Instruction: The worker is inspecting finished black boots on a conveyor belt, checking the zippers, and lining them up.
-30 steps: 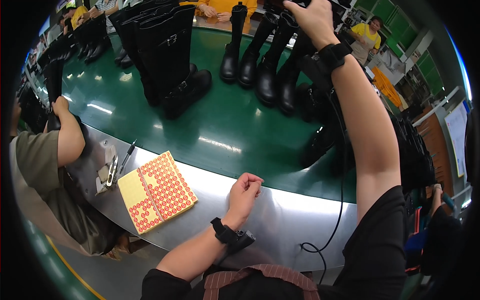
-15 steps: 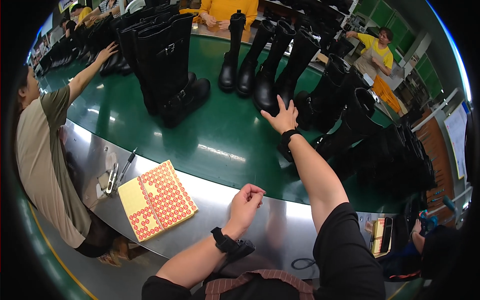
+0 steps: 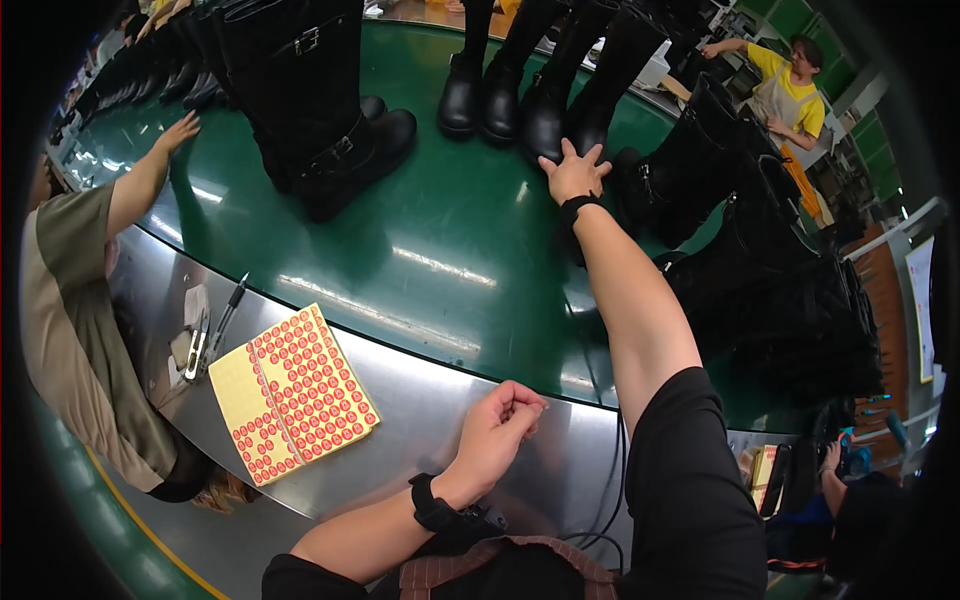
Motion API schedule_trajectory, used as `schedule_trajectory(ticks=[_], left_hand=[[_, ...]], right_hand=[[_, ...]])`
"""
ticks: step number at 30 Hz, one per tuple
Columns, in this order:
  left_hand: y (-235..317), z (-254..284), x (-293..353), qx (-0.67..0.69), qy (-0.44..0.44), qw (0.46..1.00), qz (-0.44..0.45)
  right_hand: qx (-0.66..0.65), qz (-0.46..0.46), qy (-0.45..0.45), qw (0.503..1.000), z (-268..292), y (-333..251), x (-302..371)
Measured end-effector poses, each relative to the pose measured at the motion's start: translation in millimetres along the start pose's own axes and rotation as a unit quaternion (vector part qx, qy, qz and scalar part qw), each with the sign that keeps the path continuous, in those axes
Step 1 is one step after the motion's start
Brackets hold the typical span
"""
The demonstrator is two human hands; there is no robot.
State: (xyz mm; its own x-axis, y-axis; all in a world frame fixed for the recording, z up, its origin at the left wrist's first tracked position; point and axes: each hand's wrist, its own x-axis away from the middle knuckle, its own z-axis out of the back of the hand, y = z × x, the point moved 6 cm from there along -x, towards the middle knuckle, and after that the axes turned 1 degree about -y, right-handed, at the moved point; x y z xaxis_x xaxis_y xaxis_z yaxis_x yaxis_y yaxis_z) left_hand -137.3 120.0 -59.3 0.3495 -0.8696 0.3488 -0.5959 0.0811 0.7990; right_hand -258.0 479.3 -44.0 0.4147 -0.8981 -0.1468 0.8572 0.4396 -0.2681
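Observation:
My right hand [image 3: 578, 176] reaches over the green work surface [image 3: 420, 210], fingers spread, at the toes of a pair of tall black boots. Its fingertips are at or touching the toe of the left boot of that pair [image 3: 545, 125]; actual contact is hard to make out. Close to me, above the metal edge [image 3: 400, 440], my left hand [image 3: 498, 435] is closed in a pinch. Whatever its fingertips may hold is too small to name. Left of it lies a stack of yellow sheets [image 3: 320, 390] with rows of round red stickers.
Tall buckled black boots [image 3: 310, 110] stand on the left, more boots [image 3: 690, 150] on the right. A pen [image 3: 232, 300] and a cutter [image 3: 196, 345] lie by the sheets. A co-worker's arm [image 3: 140, 190] stretches in from the left; another person [image 3: 785, 100] stands far right.
My view has shifted, so the boots sit higher in it. My right hand stays at the boot toes with fingers spread wider; the left stays pinched. The left co-worker's hand has come away from the boots.

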Motion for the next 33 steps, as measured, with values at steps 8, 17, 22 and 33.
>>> schedule_trajectory(ticks=[8, 17, 22, 33], left_hand=[[-2.5, 2.3, -5.5, -0.038, -0.018, 0.999, -0.003], [2.3, 7.7, -12.7, -0.06, -0.031, 0.997, -0.024], [3.8, -3.7, -11.3, -0.154, -0.095, 0.982, -0.058], [63.9, -126.9, -18.2, -0.562, -0.132, 0.747, -0.33]], right_hand=[[-0.036, 0.088, -0.06, 0.994, 40.8, -42.0, 61.6], [-0.194, 0.458, -0.036, 0.867, 237.8, 20.0, 345.0], [-0.246, 0.272, -0.113, 0.923, 229.5, 128.5, 421.7], [-0.466, 0.068, -0.14, 0.871, 184.5, 230.9, 416.7]])
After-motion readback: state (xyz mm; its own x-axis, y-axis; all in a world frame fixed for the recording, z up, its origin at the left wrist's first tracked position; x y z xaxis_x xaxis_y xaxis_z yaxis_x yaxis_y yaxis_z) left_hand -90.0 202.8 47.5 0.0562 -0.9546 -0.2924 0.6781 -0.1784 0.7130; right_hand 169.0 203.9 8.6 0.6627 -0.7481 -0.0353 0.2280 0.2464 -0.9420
